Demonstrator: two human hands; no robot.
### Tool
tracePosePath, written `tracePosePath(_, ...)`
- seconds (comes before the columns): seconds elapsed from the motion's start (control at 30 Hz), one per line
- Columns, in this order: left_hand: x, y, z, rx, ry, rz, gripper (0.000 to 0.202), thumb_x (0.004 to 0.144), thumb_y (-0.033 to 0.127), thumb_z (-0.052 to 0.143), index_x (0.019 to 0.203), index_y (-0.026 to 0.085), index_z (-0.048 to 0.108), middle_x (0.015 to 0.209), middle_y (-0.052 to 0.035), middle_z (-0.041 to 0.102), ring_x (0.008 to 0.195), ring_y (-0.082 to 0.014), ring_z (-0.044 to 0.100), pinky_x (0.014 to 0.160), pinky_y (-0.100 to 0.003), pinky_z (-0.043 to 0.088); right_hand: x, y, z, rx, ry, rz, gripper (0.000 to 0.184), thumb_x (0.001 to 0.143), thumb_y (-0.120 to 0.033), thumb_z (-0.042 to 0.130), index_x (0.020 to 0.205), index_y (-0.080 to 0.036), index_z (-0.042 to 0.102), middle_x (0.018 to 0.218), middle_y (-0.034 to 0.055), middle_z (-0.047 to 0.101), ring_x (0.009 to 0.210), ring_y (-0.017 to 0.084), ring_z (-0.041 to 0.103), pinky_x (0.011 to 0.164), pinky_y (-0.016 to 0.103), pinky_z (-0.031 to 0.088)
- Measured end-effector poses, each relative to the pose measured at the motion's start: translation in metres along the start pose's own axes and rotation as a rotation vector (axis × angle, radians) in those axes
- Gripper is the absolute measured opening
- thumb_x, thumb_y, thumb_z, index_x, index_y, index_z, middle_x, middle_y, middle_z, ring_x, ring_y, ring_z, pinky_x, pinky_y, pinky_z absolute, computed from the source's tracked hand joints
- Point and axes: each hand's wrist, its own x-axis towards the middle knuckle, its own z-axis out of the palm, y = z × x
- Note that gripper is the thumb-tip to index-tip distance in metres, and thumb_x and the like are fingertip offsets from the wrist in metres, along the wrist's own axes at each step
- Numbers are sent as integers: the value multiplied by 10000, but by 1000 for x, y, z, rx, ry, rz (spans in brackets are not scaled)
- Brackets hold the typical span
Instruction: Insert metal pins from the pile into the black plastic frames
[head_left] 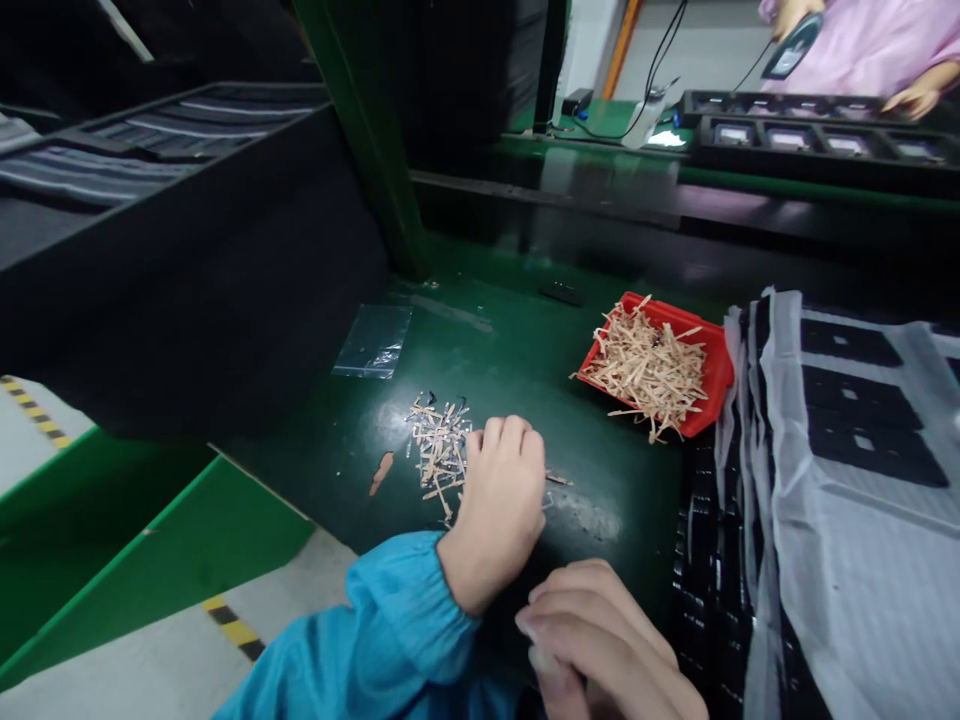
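My left hand [501, 505], at the end of a blue sleeve, rests on the green worktop with its fingers curled down. Whatever is under or between those fingers is hidden. Right beside it lies a loose pile of thin tan and silvery strips [439, 440]. Lower and closer to me, my right hand [611, 640] has its fingertips pressed together and its thumb under them. I cannot make out anything in that pinch. Beyond both hands, a red bin [716, 365] is heaped with tan strips [652, 365], some hanging over its rim.
A clear zip bag [373, 342] and a flat brown scrap [381, 473] lie left on the worktop. Stacked black parts with white sheets [862, 520] stand at right. A large black box [187, 260] and green post [367, 130] bound the left. Across, a person holds a scanner [793, 47].
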Motion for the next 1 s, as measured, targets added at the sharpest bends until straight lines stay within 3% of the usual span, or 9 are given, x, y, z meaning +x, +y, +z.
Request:
tracePosePath(0.07, -8, -7, -10, -82, 56, 33, 300, 852, -88, 475, 824, 211, 490, 895, -51, 627, 809, -224, 605, 727, -388, 539, -4, -2, 3, -5, 100, 119, 222, 880, -6, 598, 905, -205, 692, 711, 18, 698, 681, 159, 671, 601, 269, 541)
tracePosePath(0.13, -18, -12, -23, -162, 121, 59, 318, 912, -75, 415, 836, 233, 430, 812, 3, 561, 711, -161, 582, 639, -284, 514, -6, -1, 3, -10, 167, 360, 164, 950, -102, 628, 887, -230, 710, 740, 6, 712, 715, 146, 679, 644, 243, 546)
tracePosePath(0.23, -33, -15, -39, -243, 173, 117, 290, 974, -45, 382, 972, 230, 475, 816, 28, 552, 661, -113, 580, 599, -211, 506, -8, 3, -2, 129, 87, 772, 215, 1006, -365, 660, 864, -227, 742, 756, 17, 729, 711, 138, 682, 683, 221, 562)
tracePosePath(0.3, -40, -16, -45, -280, 172, 204, 336, 994, -36, 388, 1161, 213, 540, 888, 1, 608, 711, -114, 614, 633, -205, 536, -8, 7, -5, 372, -6, 895, 313, 995, -475, 663, 867, -204, 750, 740, 27, 710, 697, 140, 663, 675, 226, 560)
tracePosePath(0.37, -45, -17, -49, -286, 200, 315, 357, 1018, -11, 412, 1248, 197, 589, 932, -36, 638, 754, -140, 625, 660, -241, 555, -6, 11, -7, 626, -23, 926, 345, 996, -500, 653, 863, -194, 742, 727, 26, 688, 693, 137, 642, 678, 231, 542)
tracePosePath(0.53, -46, -23, -51, -264, 288, 440, 220, 1036, 64, 494, 1056, 171, 686, 834, -36, 618, 678, -161, 563, 586, -302, 474, 0, 12, -10, 901, -46, 987, 293, 1009, -440, 653, 870, -198, 741, 735, 24, 679, 706, 129, 620, 725, 243, 509)
tracePosePath(0.9, -50, -36, -48, -290, 224, 449, 239, 1016, 68, 532, 1108, 208, 702, 856, -37, 650, 746, -180, 625, 672, -330, 506, -1, 14, -10, 914, -77, 1028, 237, 983, -407, 704, 883, -207, 781, 728, 15, 703, 717, 108, 638, 743, 211, 501)
tracePosePath(1.0, -50, -29, -56, -395, 159, 361, 275, 999, 19, 514, 1101, 201, 693, 948, -65, 664, 856, -201, 662, 773, -369, 551, -3, 15, -10, 826, -52, 967, 224, 980, -411, 708, 895, -219, 788, 725, 16, 723, 706, 114, 660, 748, 217, 529)
